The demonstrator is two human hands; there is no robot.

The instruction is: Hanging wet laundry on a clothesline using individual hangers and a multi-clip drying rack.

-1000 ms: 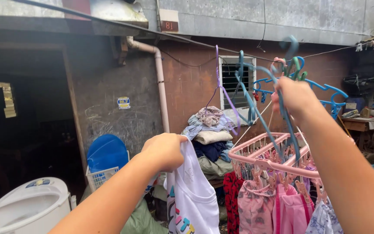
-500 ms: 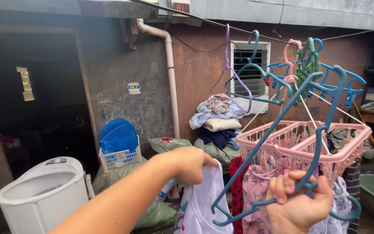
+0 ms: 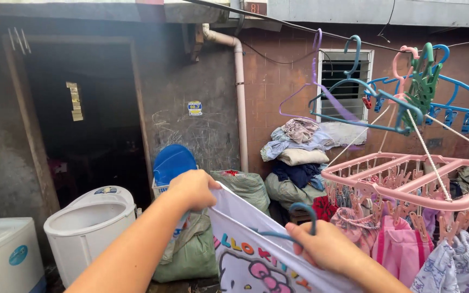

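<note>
— White cotton garment with a cartoon cat print and coloured letters (image 3: 256, 255): where is it found?

— It is stretched between both hands, low in the view. Its upper edge is pinched by the left hand (image 3: 194, 189), which is closed into a fist over the cloth.

— And the right hand (image 3: 327, 247)?

— It is seen curled shut around a blue plastic clothes hanger (image 3: 294, 217), whose hook rises just above the knuckles; the hanger's arm is laid against the garment.

— What is seen around the hands, largest first?

— Beyond the left hand, a dark open doorway (image 3: 88, 119) is set in the grey wall. Below and to the outside of that hand, a round white washing tub (image 3: 90, 222) is placed. Just past the right hand, a pink plastic peg rack (image 3: 408, 184) is hung with small pink clothes. Between the hands, farther back, a pile of folded laundry (image 3: 299, 154) is stacked. Above the right hand, a bunch of blue and green hangers (image 3: 408, 92) is hooked on a line.
</note>
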